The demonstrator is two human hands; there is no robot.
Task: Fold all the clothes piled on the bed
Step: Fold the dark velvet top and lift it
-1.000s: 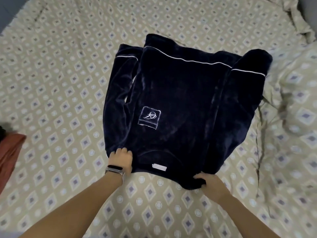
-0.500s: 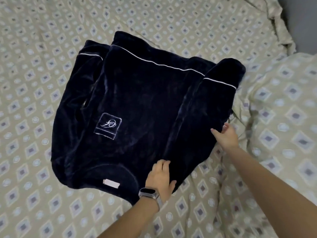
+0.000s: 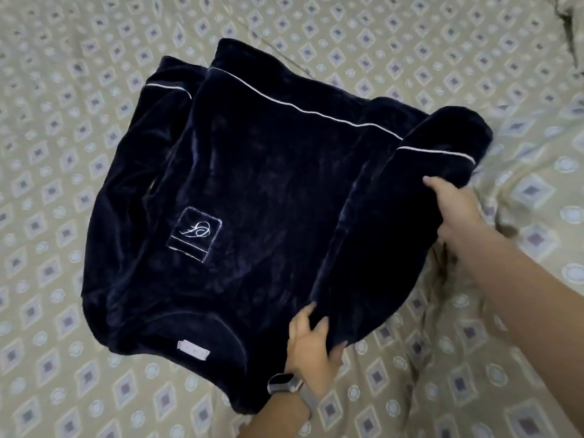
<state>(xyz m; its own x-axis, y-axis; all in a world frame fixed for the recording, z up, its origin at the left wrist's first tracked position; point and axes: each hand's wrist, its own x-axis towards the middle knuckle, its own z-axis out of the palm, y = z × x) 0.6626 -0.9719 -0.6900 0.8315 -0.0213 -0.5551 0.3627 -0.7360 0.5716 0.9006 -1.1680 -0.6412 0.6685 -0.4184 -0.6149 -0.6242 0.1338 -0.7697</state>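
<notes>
A dark navy velvet top with white piping and a stitched chest pocket lies spread on the bed, collar toward me, both sleeves folded along its sides. My left hand, with a watch on the wrist, grips the near right edge of the top, fingers tucked under the fabric. My right hand holds the right side farther up, just below the sleeve cuff, thumb on top and fingers beneath the cloth.
The bed sheet is beige with a diamond pattern and surrounds the top on all sides. It is rumpled into folds at the right. A bunched edge of bedding shows at the top right corner.
My left hand moved from the collar's left side to the near right edge. My right hand slid from the near corner up the right side. The view has drawn closer.
</notes>
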